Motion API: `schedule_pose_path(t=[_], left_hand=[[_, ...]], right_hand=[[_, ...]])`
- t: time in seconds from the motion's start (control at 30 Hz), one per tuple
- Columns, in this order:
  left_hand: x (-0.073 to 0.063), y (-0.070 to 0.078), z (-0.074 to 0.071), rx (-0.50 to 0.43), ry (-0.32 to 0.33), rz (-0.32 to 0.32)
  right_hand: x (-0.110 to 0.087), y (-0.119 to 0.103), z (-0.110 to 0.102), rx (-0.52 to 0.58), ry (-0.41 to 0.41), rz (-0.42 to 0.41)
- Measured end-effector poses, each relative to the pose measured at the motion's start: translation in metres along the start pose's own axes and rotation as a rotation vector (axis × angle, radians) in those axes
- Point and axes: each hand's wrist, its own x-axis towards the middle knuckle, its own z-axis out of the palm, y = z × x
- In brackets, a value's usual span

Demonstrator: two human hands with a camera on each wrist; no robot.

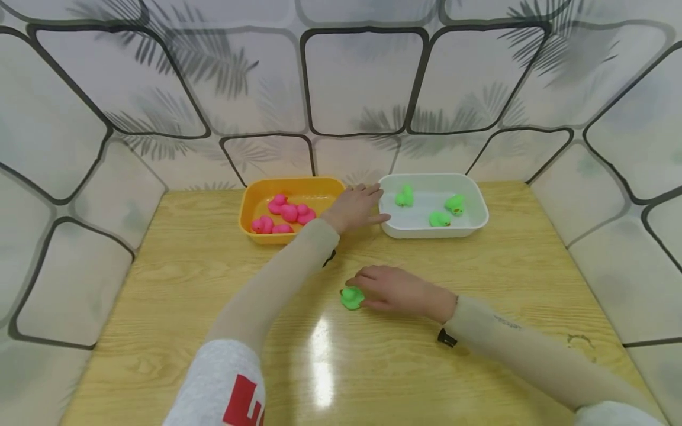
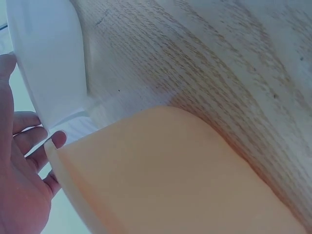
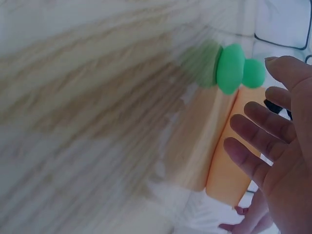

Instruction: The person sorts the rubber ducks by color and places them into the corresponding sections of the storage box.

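A green toy duck sits on the wooden table in front of the two trays. My right hand is right beside it, fingers spread and loosely bent around its side, with the thumb close to the duck in the right wrist view. My left hand reaches over the gap between the orange tray and the white tray. Its fingers are extended, the fingertips right at the white tray's near-left rim. In the left wrist view some left fingers pass behind the orange tray's edge.
Several pink toy ducks lie in the orange tray. The white tray holds 3 green ducks. Both trays stand at the back of the table, against a patterned cloth wall that also rises at both sides.
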Motion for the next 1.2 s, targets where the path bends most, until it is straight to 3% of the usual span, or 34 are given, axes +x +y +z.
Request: schedule_pose_path(t=[0.33,0.57,1.03,1.2], left_hand=[[0.002,0.005,-0.001,0.029,-0.017,-0.016],[0.001,0.005,-0.002,0.021,-0.017,-0.022],[0.0,0.006,0.001,0.025,-0.021,-0.032],[0.0,0.006,0.001,0.031,-0.022,-0.038]], right_hand=[[0.006,-0.006,0.007,-0.021,-0.007,-0.028],[0.003,-0.003,0.008,0.005,-0.011,0.001],[-0.021,0.01,0.005,0.055,0.005,0.091],[-0.032,0.017,-0.006,0.049,0.021,0.111]])
